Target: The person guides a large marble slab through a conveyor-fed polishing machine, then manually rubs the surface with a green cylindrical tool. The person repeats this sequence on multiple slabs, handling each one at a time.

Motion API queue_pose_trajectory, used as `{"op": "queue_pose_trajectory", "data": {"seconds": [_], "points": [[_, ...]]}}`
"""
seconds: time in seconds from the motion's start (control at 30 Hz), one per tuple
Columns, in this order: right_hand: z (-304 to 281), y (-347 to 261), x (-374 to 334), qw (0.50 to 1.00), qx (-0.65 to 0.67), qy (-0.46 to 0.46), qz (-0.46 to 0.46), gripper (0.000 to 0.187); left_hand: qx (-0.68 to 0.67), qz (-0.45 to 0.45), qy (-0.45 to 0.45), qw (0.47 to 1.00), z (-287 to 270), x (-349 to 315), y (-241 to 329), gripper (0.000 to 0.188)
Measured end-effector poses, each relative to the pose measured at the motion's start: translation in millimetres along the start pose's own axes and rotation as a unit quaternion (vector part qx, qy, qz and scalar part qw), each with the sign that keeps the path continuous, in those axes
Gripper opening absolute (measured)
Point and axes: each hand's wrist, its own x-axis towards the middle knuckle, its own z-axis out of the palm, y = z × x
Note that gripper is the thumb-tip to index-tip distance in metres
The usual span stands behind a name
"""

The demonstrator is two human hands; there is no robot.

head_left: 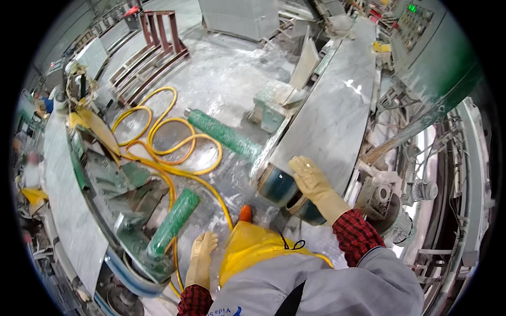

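Note:
My right hand [312, 181], in a cream rubber glove, lies with its fingers stretched out at the near end of a pale grey-veined stone slab [332, 113]. It appears to rest on the slab's surface and grips nothing. Beneath that end are dark blue rollers or belt ends [278, 184]. My left hand [202, 255], gloved alike, hangs low beside my yellow apron [237, 247], fingers extended and holding nothing. Close to it stands a green cylinder [174, 222] on the left machine's frame.
A yellow hose [184, 171] lies in loops on the wet floor. Another green cylinder [224, 134] reaches toward the right conveyor. On the left, a second pale slab [66, 195] lies along a machine. Motors [398, 226] flank the right side; a reddish metal rack [158, 34] stands farther back.

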Motion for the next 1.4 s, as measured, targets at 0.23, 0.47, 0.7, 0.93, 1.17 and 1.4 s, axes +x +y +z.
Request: {"op": "queue_pose_trajectory", "data": {"seconds": [0.23,0.47,0.7,0.93,1.17,1.4], "points": [[-21.7,17.5,-64.7,0.999,-0.002,0.014,0.037,0.046,-0.115,-0.057,0.087,0.988,-67.4,-93.5,-91.1,0.024],[-10.7,72.0,-150.0,0.993,-0.097,0.014,0.071,0.050,-0.221,-0.034,0.147,0.964,-119.1,-151.9,-188.5,0.024],[-6.0,61.8,-172.9,0.946,0.115,0.067,0.296,0.045,-0.276,0.010,0.186,0.943,-143.3,-175.6,-265.4,0.036],[86.5,-103.7,-103.4,0.982,-0.058,0.088,0.156,0.045,-0.333,0.056,0.270,0.902,-209.2,-244.2,-305.4,0.044],[214.3,-453.8,8.0,0.951,0.145,-0.017,-0.271,0.047,-0.374,0.102,0.386,0.837,-314.5,-312.8,-372.5,0.054],[272.5,-643.7,39.4,0.882,0.122,0.042,-0.454,0.059,-0.413,0.087,0.435,0.795,-372.6,-326.3,-363.5,0.043]]}}
